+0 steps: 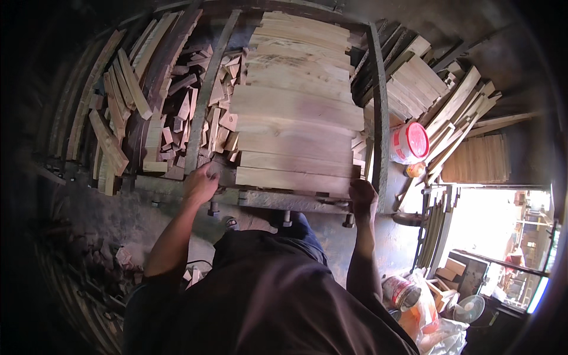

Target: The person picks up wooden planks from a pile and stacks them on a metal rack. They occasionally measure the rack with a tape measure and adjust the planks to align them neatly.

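Pale wooden boards (296,106) lie side by side as a panel on a dark metal clamping frame (278,201). Bolts stick out of the frame's front bar. My left hand (201,184) is at the front bar, left of the panel and apart from the boards; its thumb and forefinger are spread and nothing shows between them. By the right end of the nearest board (296,180), my right hand (363,198) is closed, its fingers curled in at the panel's front corner. What those fingers grip, if anything, is hidden.
Wood offcuts (177,118) fill the frame's left part, beside loose strips (121,89). On the right are a red-lidded bucket (410,142), leaning planks (455,118) and a stacked panel (476,160). Plastic bags (438,331) and a fan (470,309) stand at lower right.
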A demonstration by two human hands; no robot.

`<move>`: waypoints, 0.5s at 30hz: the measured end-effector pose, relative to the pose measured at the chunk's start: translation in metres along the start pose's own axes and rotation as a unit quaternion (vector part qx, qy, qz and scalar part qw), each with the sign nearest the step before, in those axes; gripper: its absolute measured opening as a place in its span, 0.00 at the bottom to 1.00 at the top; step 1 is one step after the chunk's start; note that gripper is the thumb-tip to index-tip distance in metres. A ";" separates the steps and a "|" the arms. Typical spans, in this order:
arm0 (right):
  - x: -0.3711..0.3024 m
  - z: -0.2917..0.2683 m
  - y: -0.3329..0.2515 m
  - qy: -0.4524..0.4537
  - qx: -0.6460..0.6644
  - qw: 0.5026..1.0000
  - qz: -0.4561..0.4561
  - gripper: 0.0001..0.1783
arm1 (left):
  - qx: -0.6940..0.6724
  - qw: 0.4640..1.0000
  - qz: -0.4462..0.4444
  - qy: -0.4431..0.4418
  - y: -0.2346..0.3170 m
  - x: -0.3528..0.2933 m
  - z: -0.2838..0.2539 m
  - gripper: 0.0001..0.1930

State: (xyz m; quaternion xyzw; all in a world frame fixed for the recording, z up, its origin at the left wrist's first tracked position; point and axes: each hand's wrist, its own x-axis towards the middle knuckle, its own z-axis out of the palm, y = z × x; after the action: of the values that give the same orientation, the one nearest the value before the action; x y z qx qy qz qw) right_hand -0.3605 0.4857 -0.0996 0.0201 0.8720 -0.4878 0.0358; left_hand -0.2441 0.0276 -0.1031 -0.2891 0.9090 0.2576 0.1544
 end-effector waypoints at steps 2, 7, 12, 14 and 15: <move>0.034 -0.001 0.016 -0.034 0.083 0.995 0.038 0.14 | 0.013 1.000 -0.008 0.008 -0.002 0.002 0.000 0.26; 0.116 -0.005 0.000 -0.118 -0.020 0.993 -0.001 0.19 | 0.059 0.994 -0.084 -0.024 0.011 0.016 -0.003 0.29; 0.172 0.015 0.002 -0.109 -0.268 0.949 -0.127 0.38 | -0.052 0.991 -0.109 -0.052 -0.027 0.046 0.025 0.35; 0.193 0.025 0.009 -0.138 -0.305 0.930 -0.148 0.45 | -0.048 0.998 0.000 0.031 -0.049 0.081 0.059 0.36; 0.201 0.028 0.010 -0.128 -0.341 0.918 -0.159 0.46 | -0.046 0.995 0.059 0.069 -0.053 0.100 0.070 0.36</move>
State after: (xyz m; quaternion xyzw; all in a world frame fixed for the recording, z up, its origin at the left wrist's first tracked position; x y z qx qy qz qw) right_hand -0.5587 0.4668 -0.1391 -0.1953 0.9650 -0.1585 0.0740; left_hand -0.2812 -0.0147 -0.2235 -0.2590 0.9202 0.2869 0.0626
